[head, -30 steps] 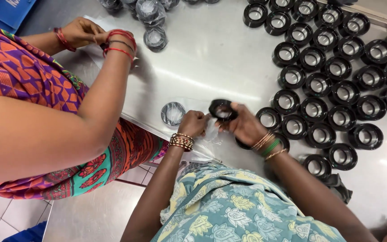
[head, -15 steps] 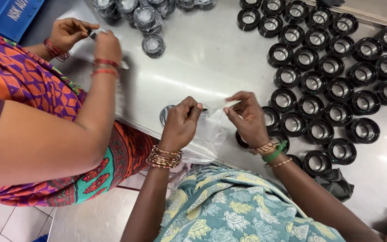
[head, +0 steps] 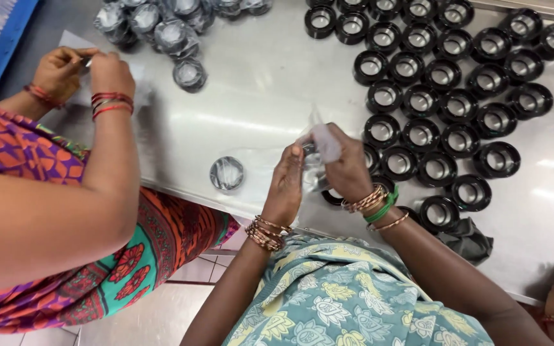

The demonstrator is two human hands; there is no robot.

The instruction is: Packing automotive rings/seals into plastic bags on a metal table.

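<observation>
left hand (head: 286,186) and right hand (head: 347,168) fingers pinch a clear plastic bag (head: 320,142); its contents are hidden, blurred, above the counter (head: 251,122).

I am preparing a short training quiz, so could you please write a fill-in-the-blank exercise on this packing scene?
1. The left hand and right hand together hold a clear plastic ____.
2. The unwrapped rings on the table are ____ in colour.
3. One bagged ring lies alone, to the ____ of the person's left hand.
4. The co-worker's hands are beside a pile of ____ rings.

Missing words: bag; black; left; bagged
</observation>
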